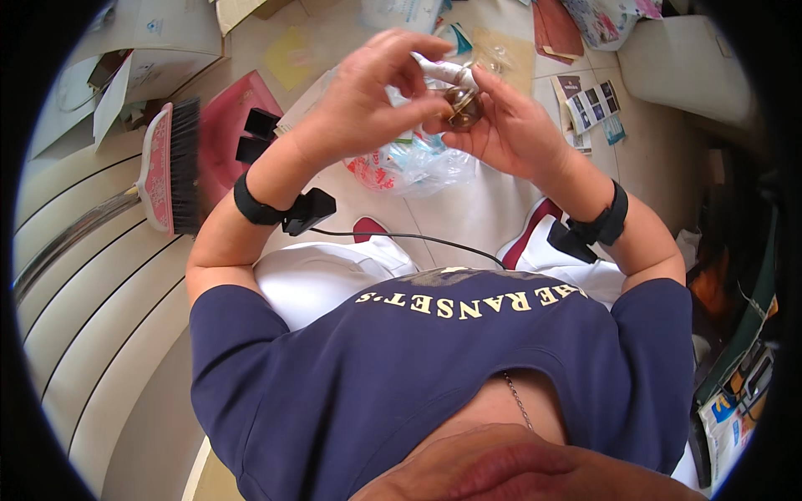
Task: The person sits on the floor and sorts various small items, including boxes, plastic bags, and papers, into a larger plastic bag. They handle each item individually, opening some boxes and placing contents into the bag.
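My right hand [507, 128] holds a small, shiny, brownish rounded object [463, 106] between its thumb and fingers; blur hides what it is. A white elongated piece [442, 70] lies across the top of it, between both hands. My left hand [382, 94] is curled close on the left, its thumb at the brownish object; whether it grips is unclear. Beneath the hands, a clear plastic bag with red print [382, 172] lies on the tiled floor [432, 216]. Both wrists wear black straps with black boxes.
At left are a pink dustpan [232, 103], a broom head [160, 169] and a white cardboard box [169, 69]. Printed papers [592, 106] and a reddish-brown folder or bag [556, 31] lie at upper right. A black cable [407, 235] runs across above the legs.
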Demonstrator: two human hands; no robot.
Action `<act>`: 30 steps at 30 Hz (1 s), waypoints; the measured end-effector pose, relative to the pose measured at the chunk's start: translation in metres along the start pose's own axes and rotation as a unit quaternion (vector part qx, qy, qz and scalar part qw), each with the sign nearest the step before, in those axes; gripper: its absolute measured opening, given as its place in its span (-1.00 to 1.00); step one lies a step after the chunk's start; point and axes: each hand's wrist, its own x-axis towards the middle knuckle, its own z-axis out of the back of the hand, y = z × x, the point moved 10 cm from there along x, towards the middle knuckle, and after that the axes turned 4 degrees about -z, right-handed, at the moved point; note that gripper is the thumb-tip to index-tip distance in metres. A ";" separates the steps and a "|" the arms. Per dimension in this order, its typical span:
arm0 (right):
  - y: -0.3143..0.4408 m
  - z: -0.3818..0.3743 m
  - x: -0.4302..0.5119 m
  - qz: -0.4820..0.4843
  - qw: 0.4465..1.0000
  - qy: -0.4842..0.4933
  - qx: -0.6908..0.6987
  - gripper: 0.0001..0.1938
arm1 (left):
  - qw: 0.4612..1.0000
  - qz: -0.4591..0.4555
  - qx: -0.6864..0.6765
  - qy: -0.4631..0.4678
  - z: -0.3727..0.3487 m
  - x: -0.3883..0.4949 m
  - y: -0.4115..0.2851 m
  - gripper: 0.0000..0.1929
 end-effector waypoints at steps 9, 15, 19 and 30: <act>0.046 0.104 -0.030 0.101 0.961 -0.217 -0.142 -0.63 | 0.932 0.005 0.360 0.045 -0.042 -0.015 0.028 -0.40; -0.011 0.119 -0.008 -0.057 0.952 -0.217 -0.208 -0.73 | 0.949 0.063 0.293 0.095 -0.044 -0.020 0.066 -0.60; -0.058 0.107 0.036 -0.157 0.929 -0.132 -0.308 -0.60 | 0.983 0.177 0.005 0.040 0.000 -0.041 0.058 -0.79; -0.049 0.056 0.072 -0.102 0.827 0.173 -0.525 -0.58 | 0.922 0.365 -0.081 -0.102 0.031 -0.095 -0.029 -0.47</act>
